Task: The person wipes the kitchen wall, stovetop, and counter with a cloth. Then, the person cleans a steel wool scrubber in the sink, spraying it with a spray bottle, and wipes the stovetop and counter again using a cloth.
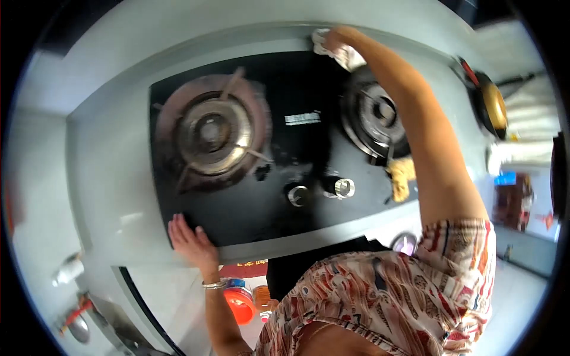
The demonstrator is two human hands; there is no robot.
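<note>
My right hand (339, 38) reaches to the back edge of the black gas stove (291, 154) and grips a white cloth (349, 58), pressed on the counter behind the right burner (380, 113). Flat on the stove's front left corner rests my left hand (195, 243), fingers spread, holding nothing. The larger left burner (212, 133) has a wide reddish ring around it. Two knobs (343, 187) sit at the front middle. A crumpled yellow cloth (401, 178) lies on the stove below the right burner, beside my right arm.
A pan (491, 107) with a red handle is at the far right of the grey counter (113, 148). Below the front edge are a red basin (240, 305) and a bottle (261, 296). A ladle-like utensil (78, 326) shows at lower left.
</note>
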